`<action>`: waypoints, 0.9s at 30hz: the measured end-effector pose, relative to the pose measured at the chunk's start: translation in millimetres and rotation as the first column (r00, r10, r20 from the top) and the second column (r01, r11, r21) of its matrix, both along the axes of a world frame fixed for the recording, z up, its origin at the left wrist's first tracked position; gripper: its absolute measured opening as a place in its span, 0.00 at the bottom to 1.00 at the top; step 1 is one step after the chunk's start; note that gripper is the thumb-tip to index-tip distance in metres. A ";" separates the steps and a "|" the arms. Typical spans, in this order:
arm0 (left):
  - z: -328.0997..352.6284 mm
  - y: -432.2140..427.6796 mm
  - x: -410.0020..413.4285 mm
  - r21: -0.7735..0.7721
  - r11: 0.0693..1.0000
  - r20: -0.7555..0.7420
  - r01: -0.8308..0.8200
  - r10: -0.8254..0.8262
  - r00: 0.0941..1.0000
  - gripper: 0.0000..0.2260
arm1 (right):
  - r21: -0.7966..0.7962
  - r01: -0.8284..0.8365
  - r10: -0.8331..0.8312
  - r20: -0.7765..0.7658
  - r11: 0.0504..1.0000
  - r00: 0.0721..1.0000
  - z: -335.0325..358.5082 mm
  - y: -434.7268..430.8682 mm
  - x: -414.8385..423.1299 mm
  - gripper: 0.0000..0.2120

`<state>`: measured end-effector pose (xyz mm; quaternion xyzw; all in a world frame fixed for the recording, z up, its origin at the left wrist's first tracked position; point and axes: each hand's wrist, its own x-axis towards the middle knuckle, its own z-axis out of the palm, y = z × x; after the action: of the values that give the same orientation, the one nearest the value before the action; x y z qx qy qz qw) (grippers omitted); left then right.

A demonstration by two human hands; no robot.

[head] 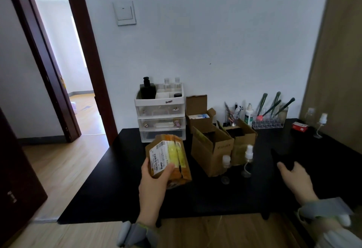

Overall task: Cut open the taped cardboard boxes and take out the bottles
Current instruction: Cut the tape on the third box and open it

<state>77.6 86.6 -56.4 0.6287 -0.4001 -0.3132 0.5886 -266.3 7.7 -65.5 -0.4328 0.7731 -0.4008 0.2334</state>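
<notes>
My left hand [155, 181] grips a small taped cardboard box [169, 156] with a white shipping label and yellow tape, held tilted above the black table [117, 189]. My right hand [293, 178] hovers over the table at the right and closes around a dark object [282, 156] that is hard to make out against the tabletop. Two opened cardboard boxes [211, 150] [242, 138] stand in the middle. In front of them stand a clear spray bottle [247, 161] and a small clear bottle with a white cap [225, 167].
A white drawer organiser [161, 114] with bottles on top stands at the back, beside another open box [198, 113]. A clear brush holder [269, 118], a red packet [299, 126] and a spray bottle [320, 125] sit at the back right. An open doorway [64, 67] lies left.
</notes>
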 end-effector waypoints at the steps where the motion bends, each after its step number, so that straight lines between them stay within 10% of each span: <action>1: 0.0 -0.3 -3.1 0.008 1.000 -0.009 0.015 -0.015 1.000 0.47 | 0.063 -0.025 0.027 -0.028 0.998 0.999 -10.7 -2.6 0.1 0.23; 6: 0.3 -2.1 -7.9 0.030 0.999 -0.039 0.039 -0.038 0.999 0.48 | 0.094 -0.018 0.034 -0.173 0.995 0.984 -10.6 -10.4 4.4 0.29; 9: 1.6 -0.3 -9.2 0.029 0.999 -0.023 0.022 -0.021 1.000 0.48 | -0.303 0.017 -0.121 -0.328 0.953 0.937 8.2 4.3 25.4 0.24; 12: 2.0 1.6 -15.6 0.018 1.000 0.025 0.020 -0.020 0.999 0.48 | -0.541 -0.366 0.158 -0.392 0.758 0.906 32.7 45.7 83.3 0.17; 18: 6.5 7.5 -17.6 -0.025 1.000 0.070 0.017 -0.016 0.997 0.44 | -0.341 -0.730 0.732 -0.152 0.592 0.665 42.4 70.5 183.7 0.28; 27: 3.1 14.2 4.7 0.001 1.000 0.104 0.025 -0.025 0.994 0.38 | -0.218 -0.755 0.704 -0.271 0.619 0.656 38.3 71.4 207.8 0.28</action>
<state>82.3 100.8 -53.3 0.6392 -0.4382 -0.2873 0.5629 -58.5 79.0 -27.1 -0.7712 0.4720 -0.3516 0.2423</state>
